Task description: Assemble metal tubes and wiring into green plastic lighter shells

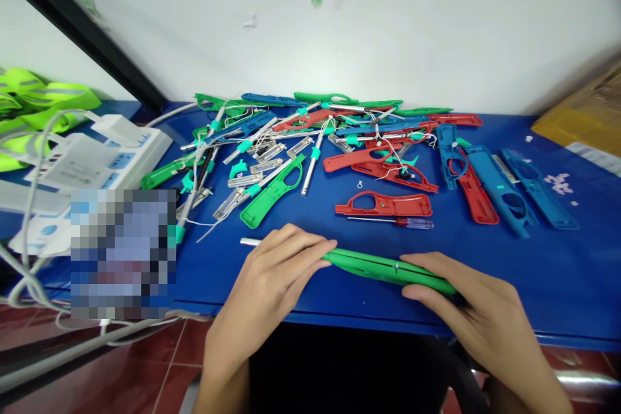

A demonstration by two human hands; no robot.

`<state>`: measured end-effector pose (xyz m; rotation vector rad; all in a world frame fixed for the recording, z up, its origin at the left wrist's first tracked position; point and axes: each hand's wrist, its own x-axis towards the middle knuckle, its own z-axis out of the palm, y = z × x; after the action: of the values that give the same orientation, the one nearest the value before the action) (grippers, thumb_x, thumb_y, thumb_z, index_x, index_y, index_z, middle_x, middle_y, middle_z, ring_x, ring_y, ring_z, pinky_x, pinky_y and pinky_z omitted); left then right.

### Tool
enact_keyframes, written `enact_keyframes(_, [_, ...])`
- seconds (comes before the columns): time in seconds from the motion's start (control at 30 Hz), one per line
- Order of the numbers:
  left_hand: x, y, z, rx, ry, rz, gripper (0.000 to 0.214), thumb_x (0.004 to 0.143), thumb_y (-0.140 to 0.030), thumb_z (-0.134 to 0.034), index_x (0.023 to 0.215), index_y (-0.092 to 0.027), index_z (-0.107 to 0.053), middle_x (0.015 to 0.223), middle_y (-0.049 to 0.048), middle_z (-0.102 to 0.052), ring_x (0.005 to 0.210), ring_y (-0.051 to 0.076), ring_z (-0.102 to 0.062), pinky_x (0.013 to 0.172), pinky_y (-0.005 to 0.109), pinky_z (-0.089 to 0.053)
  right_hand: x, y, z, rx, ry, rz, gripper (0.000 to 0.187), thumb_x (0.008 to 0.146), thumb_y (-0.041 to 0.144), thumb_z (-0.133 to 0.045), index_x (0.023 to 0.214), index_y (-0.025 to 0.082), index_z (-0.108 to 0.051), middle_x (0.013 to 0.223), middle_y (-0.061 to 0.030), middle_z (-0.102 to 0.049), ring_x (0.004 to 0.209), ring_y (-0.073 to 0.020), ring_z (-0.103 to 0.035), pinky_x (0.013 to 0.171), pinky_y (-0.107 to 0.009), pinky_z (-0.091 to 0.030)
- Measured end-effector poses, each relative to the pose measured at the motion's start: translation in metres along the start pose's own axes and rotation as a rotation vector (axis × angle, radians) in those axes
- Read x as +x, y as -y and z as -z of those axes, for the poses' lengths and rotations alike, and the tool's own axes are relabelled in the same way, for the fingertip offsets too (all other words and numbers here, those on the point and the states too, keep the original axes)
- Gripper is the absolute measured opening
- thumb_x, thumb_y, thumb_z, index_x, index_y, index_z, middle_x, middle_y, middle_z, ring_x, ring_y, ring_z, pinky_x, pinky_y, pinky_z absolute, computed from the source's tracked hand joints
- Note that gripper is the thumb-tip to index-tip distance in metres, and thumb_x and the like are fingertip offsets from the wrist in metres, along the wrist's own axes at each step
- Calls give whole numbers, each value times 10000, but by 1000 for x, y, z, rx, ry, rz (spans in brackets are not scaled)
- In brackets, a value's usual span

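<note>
Both my hands hold one long green plastic handle shell (373, 266) lying edge-up near the front of the blue table (557, 272). My left hand (272, 278) is curled round its left end, where a metal tube (250, 242) sticks out. My right hand (470, 310) grips its right end with fingers closed over it. Just behind it lie a red handle shell (383, 204) and a small screwdriver (407, 222).
A pile of green, red and blue handle shells, metal tubes and wires (310, 136) covers the table's back. Blue shells (504, 184) lie right. White power strips (101, 155) and grey cables (29, 220) sit left. A cardboard box (582, 116) stands far right.
</note>
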<state>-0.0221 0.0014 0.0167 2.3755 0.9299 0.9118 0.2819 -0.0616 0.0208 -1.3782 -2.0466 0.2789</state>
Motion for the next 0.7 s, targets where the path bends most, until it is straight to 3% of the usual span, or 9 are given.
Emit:
enact_keyframes(0.27, [2,-2,1,31,23,-15,390,1100,-104,-642,1462,-248,-656,1253,56,-771,1056,207,-628,946,390,-502,-4,-1,1,17,8,17,222,1104,377,-671,1291,299,-762,1109,2,-876,892,-204,-868,844,-270,-719])
enact_keyframes(0.47, [2,-3,3,-4,28,-44,335,1118,-114,-605,1422,-239,-672,1183,72,-774,963,200,-634,838,362,-504,0,1,1,34,-39,15,218,1076,412,-712,1229,280,-794,1047,-10,-879,821,-206,-863,808,-284,-728])
enact_keyframes(0.7, [0,-4,5,5,70,-25,216,1110,-150,-637,1299,-229,-708,1113,46,-780,962,189,-693,890,356,-497,3,5,2,97,32,47,271,1073,317,-710,1336,294,-772,1125,-25,-868,928,-220,-861,791,-281,-716])
